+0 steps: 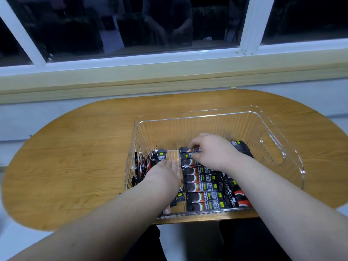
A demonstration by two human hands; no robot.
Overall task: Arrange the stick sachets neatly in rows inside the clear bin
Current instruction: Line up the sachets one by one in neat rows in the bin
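Note:
A clear plastic bin (263, 119) stands on the wooden table. Inside it, black stick sachets (204, 189) with red and white marks lie side by side in a row down the middle. More sachets (140, 164) stand loosely on edge along the bin's left wall, and others (242, 146) lie at the right. My left hand (162, 176) reaches into the left part of the bin, fingers straight and resting on the sachets there. My right hand (211, 149) is at the far end of the middle row, its fingertips pinching the farthest sachet (185, 150).
The oval wooden table (75, 157) sits against a wall under a window sill (169, 76). The bin has a cut-out handle (273, 149) in its right wall. The bin's near edge lies close to the table's front edge.

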